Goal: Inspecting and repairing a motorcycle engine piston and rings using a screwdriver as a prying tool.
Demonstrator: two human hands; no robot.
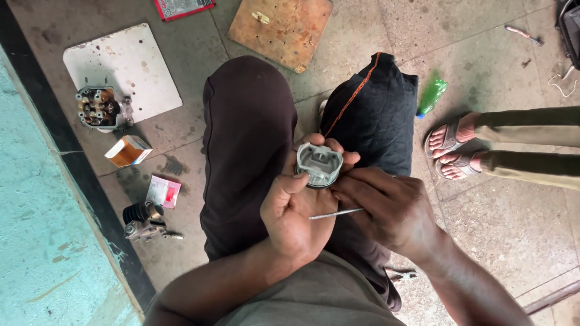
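Note:
A grey metal piston (318, 163) sits upside down in my left hand (297, 208), its hollow underside facing me. My fingers wrap around its skirt. My right hand (386, 208) rests against the piston's right side and pinches a thin metal pin or pick (336, 213), which pokes out to the left across my left palm. Both hands are over my lap, between my bent knees in dark trousers.
On the concrete floor at left lie an engine cylinder head (101, 108) on a white board (124, 69), a small orange box (127, 151), a pink-white packet (163, 192) and a finned cylinder part (144, 220). Another person's sandalled feet (453, 148) stand at right, near a green bottle (432, 95).

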